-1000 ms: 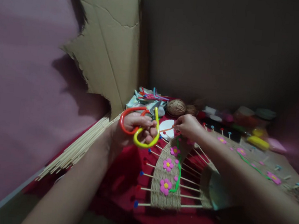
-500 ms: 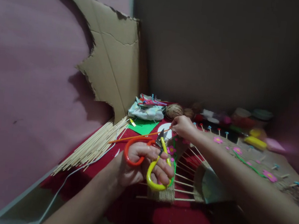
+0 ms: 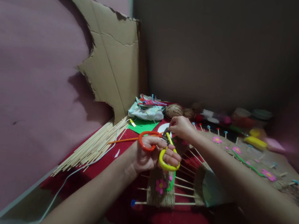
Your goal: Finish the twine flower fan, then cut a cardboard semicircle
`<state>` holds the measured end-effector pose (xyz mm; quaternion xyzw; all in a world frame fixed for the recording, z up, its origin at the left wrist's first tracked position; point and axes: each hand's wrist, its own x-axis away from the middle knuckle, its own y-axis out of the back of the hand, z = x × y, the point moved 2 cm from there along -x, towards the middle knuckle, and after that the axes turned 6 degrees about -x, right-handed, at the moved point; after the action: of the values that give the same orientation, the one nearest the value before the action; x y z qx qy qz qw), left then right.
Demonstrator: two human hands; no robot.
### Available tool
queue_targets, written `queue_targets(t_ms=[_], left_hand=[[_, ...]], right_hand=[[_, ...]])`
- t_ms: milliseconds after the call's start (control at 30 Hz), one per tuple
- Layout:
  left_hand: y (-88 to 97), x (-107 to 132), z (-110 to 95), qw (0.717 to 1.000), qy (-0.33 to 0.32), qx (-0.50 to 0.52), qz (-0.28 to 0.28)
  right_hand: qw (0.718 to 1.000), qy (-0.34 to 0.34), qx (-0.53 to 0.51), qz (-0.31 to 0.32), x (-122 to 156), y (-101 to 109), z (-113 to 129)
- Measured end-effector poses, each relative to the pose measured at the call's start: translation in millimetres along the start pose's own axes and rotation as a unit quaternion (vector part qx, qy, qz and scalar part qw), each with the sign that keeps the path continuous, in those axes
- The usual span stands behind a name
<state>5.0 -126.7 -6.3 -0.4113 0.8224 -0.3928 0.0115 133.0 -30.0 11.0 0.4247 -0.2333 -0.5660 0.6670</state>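
My left hand (image 3: pixel 149 158) grips a pair of scissors (image 3: pixel 161 149) with one orange and one yellow handle loop, blades pointing up and away. My right hand (image 3: pixel 181 125) is pinched on the end of a thin orange stick (image 3: pixel 124 139) that runs left across the red cloth, right at the scissor blades. Under both hands lies a woven fan-shaped piece (image 3: pixel 162 192) of jute on wooden skewers, with pink flowers and a green stem.
A bundle of bamboo skewers (image 3: pixel 91 146) lies at the left beside torn cardboard (image 3: pixel 112 57). A white cord (image 3: pixel 71 178) crosses the red cloth. Twine ball (image 3: pixel 173 110), cloth bundle (image 3: pixel 145 109), green paper (image 3: pixel 142 126), jars and a second flowered piece (image 3: pixel 251 163) lie behind.
My left hand has brought the scissors from up at the left, down, then right and up to the orange stick at my right hand. The right hand has stayed in place.
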Motion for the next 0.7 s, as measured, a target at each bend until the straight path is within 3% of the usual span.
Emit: queue_targets(t_ms=[400, 567, 700], left_hand=[[-1.2, -8, -2, 0.999, -0.003, -0.026, -0.036], [0.0, -14, -6, 1.000, 0.023, -0.013, -0.001], [-0.3, -8, -15, 0.999, -0.011, -0.032, 0.020]], right_hand=[[1.000, 0.004, 0.023, -0.003, -2, 0, 1], [0.999, -0.011, 0.036, -0.009, -7, 3, -3], [0.999, -0.025, 0.044, -0.007, -10, 2, -6]])
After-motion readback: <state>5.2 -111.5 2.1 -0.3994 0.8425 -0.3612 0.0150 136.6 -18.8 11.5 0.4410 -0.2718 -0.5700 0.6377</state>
